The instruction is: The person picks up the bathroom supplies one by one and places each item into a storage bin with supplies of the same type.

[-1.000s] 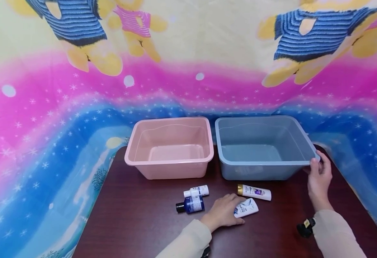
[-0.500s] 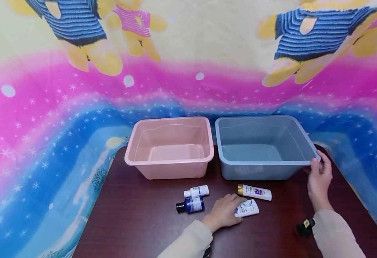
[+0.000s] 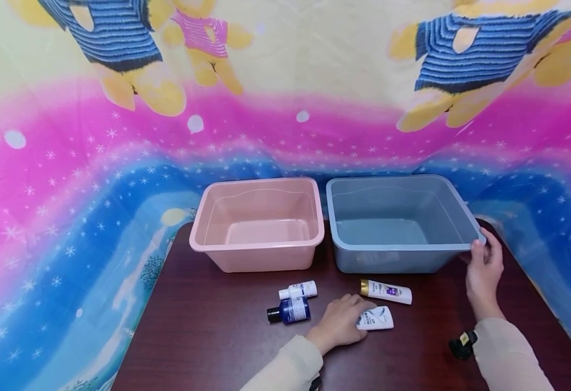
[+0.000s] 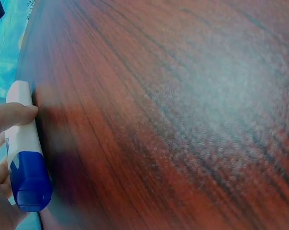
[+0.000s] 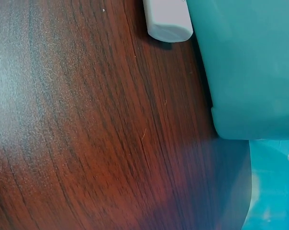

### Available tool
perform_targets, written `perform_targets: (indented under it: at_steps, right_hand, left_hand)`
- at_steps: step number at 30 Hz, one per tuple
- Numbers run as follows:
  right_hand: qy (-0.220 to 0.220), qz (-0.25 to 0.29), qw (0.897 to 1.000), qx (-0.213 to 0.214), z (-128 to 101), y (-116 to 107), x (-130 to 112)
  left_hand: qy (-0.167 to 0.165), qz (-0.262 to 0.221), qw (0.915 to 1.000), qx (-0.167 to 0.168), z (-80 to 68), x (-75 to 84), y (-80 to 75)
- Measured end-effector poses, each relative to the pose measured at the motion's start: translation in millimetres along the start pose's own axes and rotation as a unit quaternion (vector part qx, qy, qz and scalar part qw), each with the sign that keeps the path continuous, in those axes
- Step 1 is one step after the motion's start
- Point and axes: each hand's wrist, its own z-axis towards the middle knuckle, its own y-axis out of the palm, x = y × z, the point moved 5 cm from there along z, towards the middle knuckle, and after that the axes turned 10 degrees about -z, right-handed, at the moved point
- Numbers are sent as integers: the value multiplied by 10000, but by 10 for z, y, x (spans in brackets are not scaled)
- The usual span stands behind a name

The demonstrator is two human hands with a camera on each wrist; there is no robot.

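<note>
Reaching forward over the dark wooden table (image 3: pixel 207 331), your left hand (image 3: pixel 340 323) lies palm down with its fingers curled over the white tube with the blue cap (image 3: pixel 377 319), which lies flat near the table's front middle; the left wrist view shows a fingertip (image 4: pixel 15 114) pressed on that tube's side. Your right hand (image 3: pixel 483 271) is raised at the near right corner of the blue-grey tub (image 3: pixel 397 247), fingers and thumb pinching its rim. That tub stands just beside the pink tub (image 3: pixel 258 255); both show only bare bottoms. A gold-capped white tube (image 3: pixel 387 291) lies before the blue-grey tub, a small white bottle (image 3: pixel 298 290) and a dark blue bottle (image 3: pixel 289 311) left of your hand.
</note>
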Motion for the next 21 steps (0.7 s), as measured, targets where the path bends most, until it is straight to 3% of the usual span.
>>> perform_targets:
  at_steps: [8, 21]
  right_hand:
    - [-101, 52, 9999, 4, 2, -4, -11]
    - [-32, -1, 10000, -18, 23, -16, 30]
  left_hand:
    - [29, -97, 9998, 173, 15, 39, -103]
    - [192, -275, 9987, 391, 41, 202, -443]
